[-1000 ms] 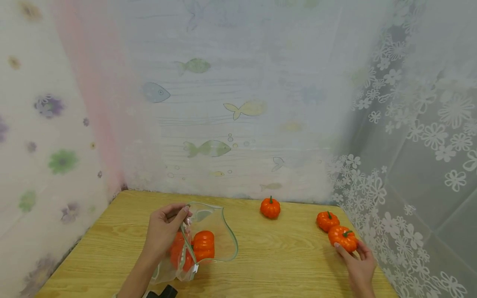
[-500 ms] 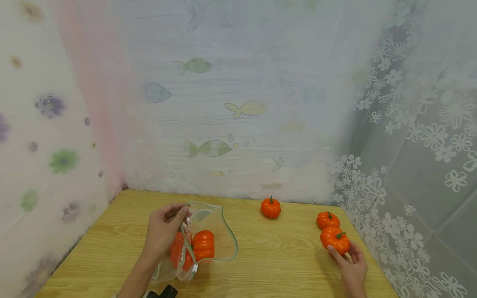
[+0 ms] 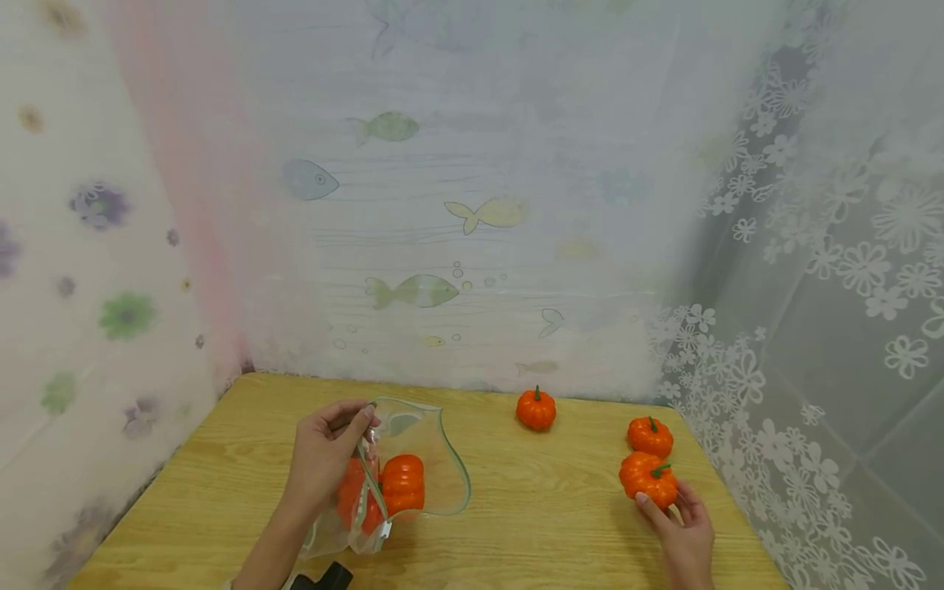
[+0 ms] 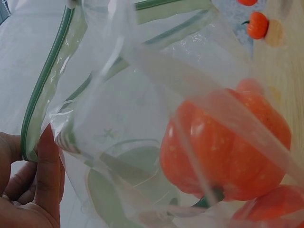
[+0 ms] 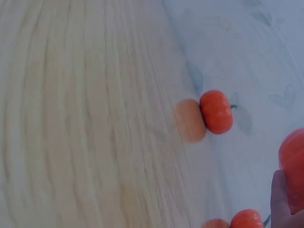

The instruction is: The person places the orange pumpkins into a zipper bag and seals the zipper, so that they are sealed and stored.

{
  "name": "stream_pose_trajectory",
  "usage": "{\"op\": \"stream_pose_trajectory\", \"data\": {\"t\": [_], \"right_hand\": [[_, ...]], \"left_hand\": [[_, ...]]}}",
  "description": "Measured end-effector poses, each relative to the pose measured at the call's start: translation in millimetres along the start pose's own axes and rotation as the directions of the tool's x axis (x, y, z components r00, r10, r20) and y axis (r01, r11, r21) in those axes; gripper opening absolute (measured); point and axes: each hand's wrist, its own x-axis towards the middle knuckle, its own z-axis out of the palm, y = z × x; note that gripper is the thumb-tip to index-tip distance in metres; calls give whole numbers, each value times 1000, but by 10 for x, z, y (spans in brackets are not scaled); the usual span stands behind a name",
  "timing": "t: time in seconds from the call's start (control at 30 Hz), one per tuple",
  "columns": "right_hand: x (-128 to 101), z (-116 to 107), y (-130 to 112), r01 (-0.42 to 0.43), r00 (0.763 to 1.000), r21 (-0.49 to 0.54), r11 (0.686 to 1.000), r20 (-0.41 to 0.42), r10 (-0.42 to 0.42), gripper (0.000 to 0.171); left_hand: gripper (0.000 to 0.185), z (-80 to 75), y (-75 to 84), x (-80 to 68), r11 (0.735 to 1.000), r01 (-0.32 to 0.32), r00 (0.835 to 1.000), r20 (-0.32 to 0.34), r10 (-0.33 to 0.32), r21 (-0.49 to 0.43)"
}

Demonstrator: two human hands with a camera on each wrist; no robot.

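Bare table (image 3: 546, 508) lies open right of the zip bag (image 3: 413, 459); two loose pumpkins (image 3: 536, 409) (image 3: 650, 436) stand beyond it.

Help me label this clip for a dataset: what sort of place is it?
Probably a makeshift indoor recording booth, not a real kitchen: a small wooden table is closed in by a fish-print curtain and a white floral lace curtain, with only toy pumpkins and a zip bag laid out.
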Motion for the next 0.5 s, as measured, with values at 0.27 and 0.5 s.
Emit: {"op": "stream_pose_trajectory", "data": {"t": [0.27,0.5], "right_hand": [[-135,71,40,-80,993,36,996,94,77,59],[-324,206,155,-107,975,-2,994,193,105,62]], "left_hand": [[32,22,-6,-2,1000,0,1000,-3,0,-23],[33,34,-7,3,999,3,1000,-7,-3,-40]]}}
